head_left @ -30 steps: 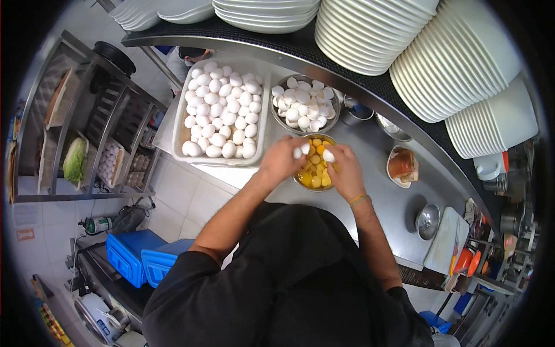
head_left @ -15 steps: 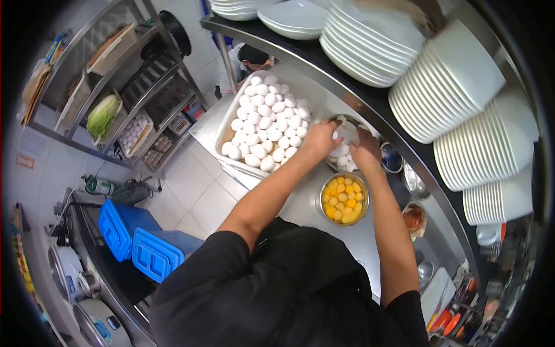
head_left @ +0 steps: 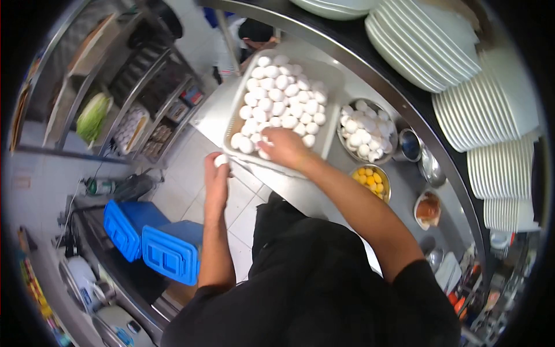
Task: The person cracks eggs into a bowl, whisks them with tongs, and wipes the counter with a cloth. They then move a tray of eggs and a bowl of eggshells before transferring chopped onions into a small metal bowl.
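A metal tray (head_left: 331,78) heaped with several white eggs (head_left: 283,98) stands on the steel counter (head_left: 300,194). My right hand (head_left: 283,147) reaches into the tray's near edge, fingers curled over an egg there. My left hand (head_left: 215,176) hovers off the tray's near-left corner, over the floor, holding a white egg (head_left: 221,160) at its fingertips. To the right of the tray stands a steel bowl of empty eggshells (head_left: 367,130). In front of that sits a smaller bowl of yellow yolks (head_left: 370,180). Neither hand is near the bowls.
Stacks of white plates (head_left: 462,46) fill a dark shelf above the counter. A small dish of brown food (head_left: 428,209) sits further right. Blue crates (head_left: 153,237) stand on the floor at left, beside a rack (head_left: 130,101) holding a cabbage (head_left: 92,117) and egg cartons. Another person (head_left: 254,32) stands beyond the tray.
Both hands left the eggshell bowl and moved left. The right hand now rests on eggs in the tray. The left hand has swung out past the tray's corner with an egg.
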The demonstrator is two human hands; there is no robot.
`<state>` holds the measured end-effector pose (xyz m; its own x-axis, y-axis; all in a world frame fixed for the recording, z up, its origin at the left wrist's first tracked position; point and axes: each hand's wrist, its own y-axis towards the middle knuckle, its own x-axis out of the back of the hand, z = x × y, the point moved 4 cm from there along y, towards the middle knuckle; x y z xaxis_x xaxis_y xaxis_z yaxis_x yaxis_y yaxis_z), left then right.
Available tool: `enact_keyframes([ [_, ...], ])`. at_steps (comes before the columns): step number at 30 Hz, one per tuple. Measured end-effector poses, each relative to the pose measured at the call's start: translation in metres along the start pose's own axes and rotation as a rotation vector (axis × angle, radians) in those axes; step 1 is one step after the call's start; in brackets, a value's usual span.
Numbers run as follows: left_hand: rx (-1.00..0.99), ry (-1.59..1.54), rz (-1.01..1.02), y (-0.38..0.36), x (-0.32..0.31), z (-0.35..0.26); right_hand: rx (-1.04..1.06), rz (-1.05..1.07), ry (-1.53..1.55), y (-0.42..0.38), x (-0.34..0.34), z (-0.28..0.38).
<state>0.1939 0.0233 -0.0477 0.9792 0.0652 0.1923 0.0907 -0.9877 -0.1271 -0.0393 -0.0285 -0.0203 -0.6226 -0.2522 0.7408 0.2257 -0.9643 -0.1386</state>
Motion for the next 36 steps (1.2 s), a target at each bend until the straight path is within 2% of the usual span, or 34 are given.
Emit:
enact_keyframes([
  [1,0.077,0.033,-0.011,-0.002,0.008,0.0,-0.073,0.078,-0.115,0.014,-0.014,0.008],
  [6,0.061,0.116,-0.041,-0.012,0.01,0.0,-0.124,0.209,-0.241,0.038,-0.04,0.022],
  [9,0.047,0.098,0.017,-0.016,0.001,0.0,-0.062,0.05,-0.201,0.035,-0.044,0.018],
  [13,0.01,0.058,0.07,-0.01,-0.013,-0.009,-0.093,-0.243,0.127,0.026,-0.042,0.007],
  [14,0.001,0.036,0.076,-0.01,-0.017,-0.014,-0.111,-0.235,0.241,0.019,-0.036,0.003],
  [16,-0.01,0.015,0.113,-0.011,-0.026,-0.023,-0.151,-0.214,0.469,-0.005,-0.018,-0.007],
  [17,-0.013,0.011,0.143,-0.011,-0.031,-0.026,-0.091,-0.306,0.456,-0.02,-0.012,-0.015],
  [20,0.005,0.041,0.278,-0.02,-0.056,-0.03,-0.078,-0.439,0.528,-0.087,0.021,-0.03],
  [22,-0.03,0.053,0.396,-0.031,-0.083,-0.033,-0.109,-0.548,0.503,-0.133,0.043,-0.041],
  [23,-0.111,0.053,0.409,-0.039,-0.101,-0.034,-0.122,-0.6,0.491,-0.155,0.055,-0.045],
  [24,-0.197,0.038,0.436,-0.048,-0.119,-0.037,-0.055,-0.695,0.452,-0.175,0.075,-0.041],
  [25,-0.12,0.021,0.512,-0.058,-0.138,-0.045,-0.038,-0.771,0.396,-0.194,0.094,-0.035],
  [26,-0.148,0.079,0.56,-0.065,-0.155,-0.05,-0.019,-0.844,0.34,-0.211,0.112,-0.027],
  [28,-0.269,0.079,0.63,-0.082,-0.194,-0.06,0.035,-1.021,0.176,-0.246,0.143,-0.011],
  [31,-0.331,0.195,0.708,-0.108,-0.238,-0.09,0.107,-1.234,-0.002,-0.288,0.157,-0.004],
  [34,-0.423,0.191,0.758,-0.122,-0.27,-0.098,0.059,-1.251,-0.122,-0.308,0.135,-0.026],
  [36,-0.476,0.224,0.796,-0.127,-0.284,-0.098,-0.03,-1.139,-0.091,-0.305,0.106,-0.056],
])
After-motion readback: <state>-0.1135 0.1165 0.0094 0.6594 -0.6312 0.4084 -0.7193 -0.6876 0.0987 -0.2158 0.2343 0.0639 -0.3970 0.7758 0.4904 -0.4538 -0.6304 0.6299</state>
